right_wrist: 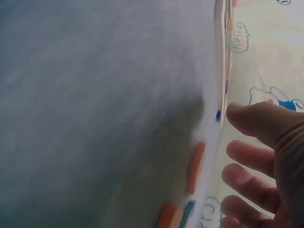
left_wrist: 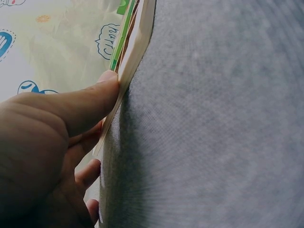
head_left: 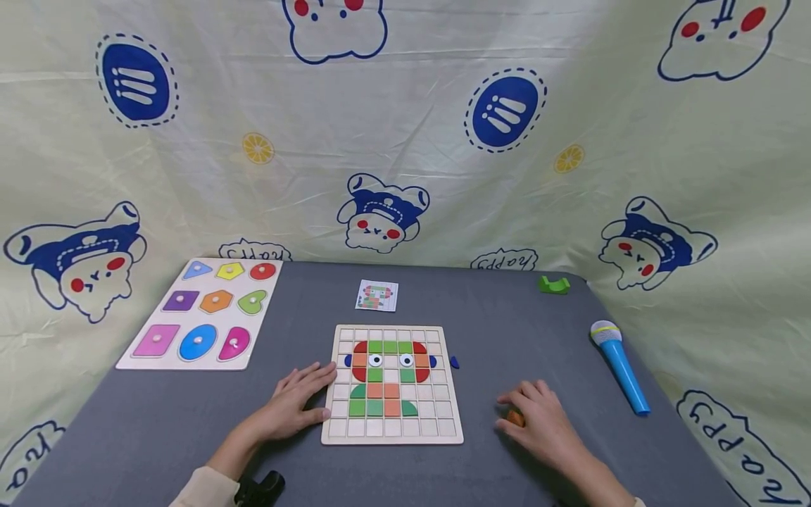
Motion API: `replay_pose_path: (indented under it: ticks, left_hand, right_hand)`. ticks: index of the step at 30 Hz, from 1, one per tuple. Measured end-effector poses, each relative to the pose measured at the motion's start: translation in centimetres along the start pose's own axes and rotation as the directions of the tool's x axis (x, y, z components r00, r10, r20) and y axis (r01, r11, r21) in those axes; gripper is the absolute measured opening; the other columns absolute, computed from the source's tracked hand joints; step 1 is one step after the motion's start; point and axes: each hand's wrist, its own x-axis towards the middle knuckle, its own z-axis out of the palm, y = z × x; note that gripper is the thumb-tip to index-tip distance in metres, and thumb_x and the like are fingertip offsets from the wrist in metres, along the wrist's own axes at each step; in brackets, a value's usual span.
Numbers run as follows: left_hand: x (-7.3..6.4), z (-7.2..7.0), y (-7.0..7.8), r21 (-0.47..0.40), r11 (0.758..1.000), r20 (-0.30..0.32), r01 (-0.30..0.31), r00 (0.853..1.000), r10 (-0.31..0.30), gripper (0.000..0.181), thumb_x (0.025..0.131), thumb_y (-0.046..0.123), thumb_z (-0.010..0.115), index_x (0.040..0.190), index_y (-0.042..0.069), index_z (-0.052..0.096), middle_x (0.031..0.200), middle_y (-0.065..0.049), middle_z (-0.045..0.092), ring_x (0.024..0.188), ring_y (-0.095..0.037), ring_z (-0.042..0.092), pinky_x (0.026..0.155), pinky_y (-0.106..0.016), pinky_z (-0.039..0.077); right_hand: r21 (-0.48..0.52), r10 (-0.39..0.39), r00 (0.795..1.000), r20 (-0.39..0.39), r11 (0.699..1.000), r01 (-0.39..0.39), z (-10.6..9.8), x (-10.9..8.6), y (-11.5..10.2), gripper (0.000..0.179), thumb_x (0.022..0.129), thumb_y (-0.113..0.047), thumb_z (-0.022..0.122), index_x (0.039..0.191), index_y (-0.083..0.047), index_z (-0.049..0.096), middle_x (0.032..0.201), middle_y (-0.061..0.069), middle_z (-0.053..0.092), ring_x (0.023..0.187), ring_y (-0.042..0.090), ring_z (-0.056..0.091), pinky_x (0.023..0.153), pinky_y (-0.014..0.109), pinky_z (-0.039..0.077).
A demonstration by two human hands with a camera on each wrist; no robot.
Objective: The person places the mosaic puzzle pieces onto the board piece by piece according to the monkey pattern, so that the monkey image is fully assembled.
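Observation:
A white grid board [head_left: 421, 428] lies in the middle, bearing red, green, orange and blue pieces and two eye tiles. My left hand [head_left: 294, 401] rests against its left side, fingers extended; in the left wrist view the thumb [left_wrist: 97, 99] touches the board's edge [left_wrist: 140, 40]. My right hand [head_left: 545, 426] hovers right of the board, fingers loosely bent and apart, over an orange piece [head_left: 516, 418]. The right wrist view shows orange pieces [right_wrist: 195, 170] and a dark green one [right_wrist: 187, 214] on the table, apart from the fingertips.
Behind the board lies a small pattern card [head_left: 376, 296]. A shape puzzle board [head_left: 190, 327] sits at the left. To the right are a blue toy microphone [head_left: 624, 370] and a green curved piece [head_left: 554, 285]. A dark blue piece [head_left: 454, 362] lies beside the grid board.

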Motion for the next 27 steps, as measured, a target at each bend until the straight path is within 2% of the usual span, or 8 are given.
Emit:
replay_pose_path:
  ticks: [4, 13, 19, 27]
  left_hand:
    - [0.0, 0.0, 0.0, 0.001, 1.000, 0.004, 0.006, 1.000, -0.006, 0.067, 0.087, 0.030, 0.066, 0.144, 0.009, 0.039, 0.153, -0.009, 0.034, 0.143, -0.038, 0.020, 0.111, -0.064, 0.006]
    - [0.0, 0.1, -0.1, -0.004, 1.000, 0.003, 0.005, 1.000, -0.005, 0.067, 0.087, 0.029, 0.066, 0.144, 0.009, 0.039, 0.153, -0.009, 0.034, 0.143, -0.038, 0.020, 0.110, -0.064, 0.006]
    - [0.0, 0.1, -0.1, -0.006, 1.000, 0.006, 0.007, 1.000, -0.007, 0.067, 0.087, 0.029, 0.065, 0.145, 0.009, 0.038, 0.153, -0.009, 0.034, 0.143, -0.038, 0.020, 0.110, -0.064, 0.006]
    - [0.0, 0.2, -0.1, -0.021, 1.000, -0.003, 0.004, 1.000, -0.004, 0.066, 0.086, 0.027, 0.066, 0.144, 0.009, 0.039, 0.153, -0.009, 0.034, 0.143, -0.038, 0.020, 0.110, -0.063, 0.005]
  right_hand:
    - [-0.034, 0.001, 1.000, -0.007, 0.999, -0.001, -0.2, -0.7, 0.8, 0.031, 0.061, -0.030, 0.087, 0.086, -0.020, 0.071, 0.080, -0.011, 0.052, 0.077, 0.007, 0.038, 0.068, 0.029, 0.034]
    - [-0.060, 0.074, 0.994, 0.075, 0.996, -0.070, -0.6, -1.4, 1.8, 0.026, 0.066, -0.032, 0.084, 0.086, -0.021, 0.071, 0.079, -0.010, 0.049, 0.077, 0.010, 0.036, 0.067, 0.027, 0.029]
    - [-0.087, 0.093, 0.990, 0.108, 0.993, -0.084, -0.8, -1.6, 2.3, 0.025, 0.067, -0.032, 0.083, 0.085, -0.023, 0.071, 0.085, -0.009, 0.053, 0.081, 0.012, 0.039, 0.068, 0.029, 0.032]
    - [-0.085, 0.118, 0.984, 0.131, 0.991, -0.108, -0.9, -1.6, 2.6, 0.021, 0.068, -0.032, 0.082, 0.083, -0.023, 0.070, 0.084, -0.008, 0.053, 0.082, 0.013, 0.040, 0.068, 0.030, 0.032]
